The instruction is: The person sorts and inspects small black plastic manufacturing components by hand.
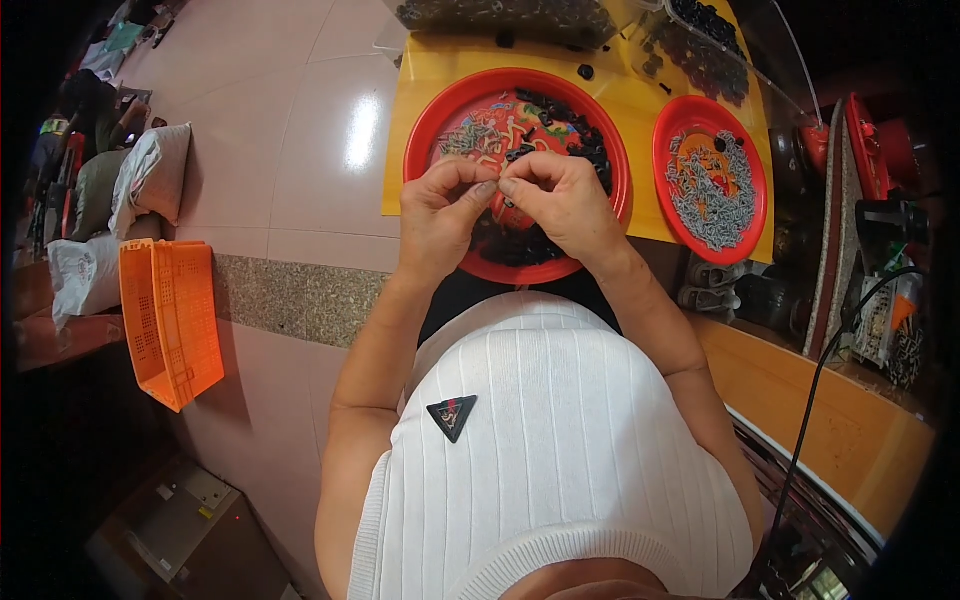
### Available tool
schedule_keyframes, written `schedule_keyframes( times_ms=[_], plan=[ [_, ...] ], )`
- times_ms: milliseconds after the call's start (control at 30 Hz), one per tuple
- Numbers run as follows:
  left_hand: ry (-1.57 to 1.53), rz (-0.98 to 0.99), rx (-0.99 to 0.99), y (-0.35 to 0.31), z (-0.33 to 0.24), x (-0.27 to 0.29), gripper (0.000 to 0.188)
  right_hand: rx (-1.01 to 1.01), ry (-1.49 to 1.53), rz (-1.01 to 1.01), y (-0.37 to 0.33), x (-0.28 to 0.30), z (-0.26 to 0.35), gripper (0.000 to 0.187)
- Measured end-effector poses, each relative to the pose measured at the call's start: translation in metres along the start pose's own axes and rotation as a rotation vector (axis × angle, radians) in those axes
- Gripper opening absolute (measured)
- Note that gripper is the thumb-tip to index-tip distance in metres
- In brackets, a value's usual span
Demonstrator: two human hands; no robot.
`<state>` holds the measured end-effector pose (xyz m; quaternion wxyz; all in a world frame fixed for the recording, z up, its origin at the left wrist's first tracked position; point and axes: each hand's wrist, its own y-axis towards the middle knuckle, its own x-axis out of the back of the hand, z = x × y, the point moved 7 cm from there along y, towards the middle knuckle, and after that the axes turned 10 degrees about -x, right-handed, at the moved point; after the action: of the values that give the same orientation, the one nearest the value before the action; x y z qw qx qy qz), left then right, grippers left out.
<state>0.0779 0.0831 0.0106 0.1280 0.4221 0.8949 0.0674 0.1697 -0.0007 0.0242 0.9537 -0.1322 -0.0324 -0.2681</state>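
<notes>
Over a round red tray [416, 120], my left hand [440, 205] and my right hand [568, 200] meet fingertip to fingertip. Both are closed in a pinch, thumb against forefinger. Whatever sits between the fingertips is too small or too hidden to name. Inside the tray, small black parts [590, 140] lie along the right side and the bottom. A loose pile of small metal screws [472, 138] rests at its upper left, beyond my left hand. To the right, a smaller red oval tray [661, 150] holds many silvery screws [725, 200] and a black piece.
A yellow board [400, 175] lies under both trays. Clear plastic bins with black parts [510, 15] stand at the far edge. On the left are an orange crate [170, 320] and stuffed sacks [152, 175]. A black cable [815, 400] hangs at the right.
</notes>
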Motion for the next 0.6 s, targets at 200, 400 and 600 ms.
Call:
schedule_keyframes(
  times_ms=[200, 400, 600],
  plan=[
    [-0.191, 0.05, 0.26, -0.005, 0.021, -0.001, 0.007, 0.361, -0.288, -0.272, -0.01, -0.002, 0.022, 0.004],
    [-0.397, 0.023, 0.366, -0.008, 0.025, 0.0, 0.007, 0.309, -0.279, -0.317, -0.002, 0.004, 0.01, 0.007],
    [-0.415, -0.017, 0.344, -0.01, 0.027, 0.002, 0.005, 0.131, -0.189, -0.148, 0.006, 0.004, -0.006, 0.01]
  ],
)
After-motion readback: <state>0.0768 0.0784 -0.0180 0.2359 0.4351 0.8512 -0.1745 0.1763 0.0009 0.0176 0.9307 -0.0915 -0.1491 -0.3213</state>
